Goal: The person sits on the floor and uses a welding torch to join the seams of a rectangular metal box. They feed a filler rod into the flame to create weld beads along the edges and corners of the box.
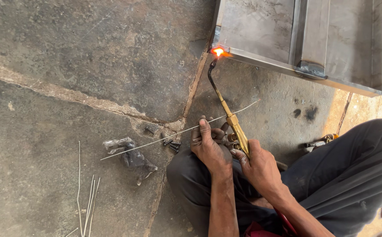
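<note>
Right hand (pixel 261 169) has its fingers closed round the brass torch (pixel 239 136) handle; left hand (pixel 208 147), just beside it, pinches a thin filler rod (pixel 173 134) whose long axis runs from lower left to upper right, crossing the torch. The torch's long axis runs up and slightly left from the fingers, its bent neck ending in a flame (pixel 217 52) at the near corner of the steel frame (pixel 287 66). Right hand is nearer that corner; spare rods (pixel 88 202) and bolts (pixel 172 144) lie on the floor (pixel 68 66) to the left.
</note>
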